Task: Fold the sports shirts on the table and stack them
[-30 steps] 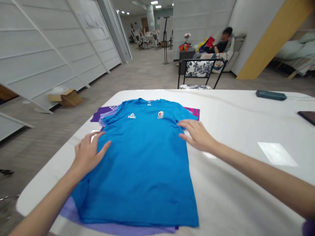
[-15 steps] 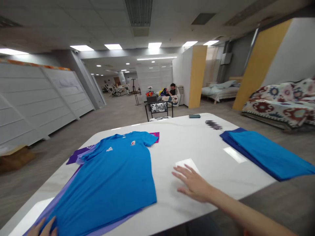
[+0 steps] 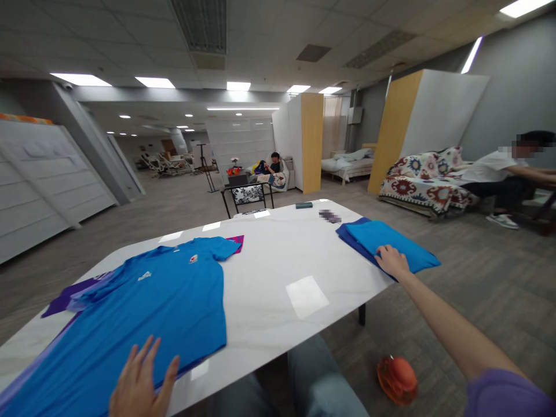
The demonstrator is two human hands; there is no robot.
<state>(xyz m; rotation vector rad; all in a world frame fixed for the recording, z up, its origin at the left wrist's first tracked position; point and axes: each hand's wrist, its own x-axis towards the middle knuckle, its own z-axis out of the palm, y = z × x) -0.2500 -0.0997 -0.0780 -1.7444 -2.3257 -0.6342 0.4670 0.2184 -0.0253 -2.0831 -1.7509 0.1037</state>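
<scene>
A blue T-shirt [image 3: 174, 301] lies spread out on the left of the white table [image 3: 260, 260], over purple cloth [image 3: 76, 295] and a bit of pink cloth [image 3: 238, 242]. My left hand [image 3: 143, 382] is over the lower part of this shirt, fingers spread, holding nothing; whether it touches the cloth I cannot tell. At the table's right side, folded blue cloth [image 3: 391, 237] lies on darker blue cloth [image 3: 354, 234]. My right hand [image 3: 392, 260] rests on the near left edge of that pile, its fingers slightly bent and apart, gripping nothing visible.
A dark flat case [image 3: 304, 205] and a blurred-out item [image 3: 330, 216] lie near the far table edge. Beyond stands a chair [image 3: 247, 196]. One person [image 3: 499, 168] sits at the right, another [image 3: 273, 165] far back. An orange object [image 3: 397, 379] is on the floor.
My right hand has moved right, from the middle of the table onto the folded pile. My left hand has come further into view over the shirt. The view has turned right.
</scene>
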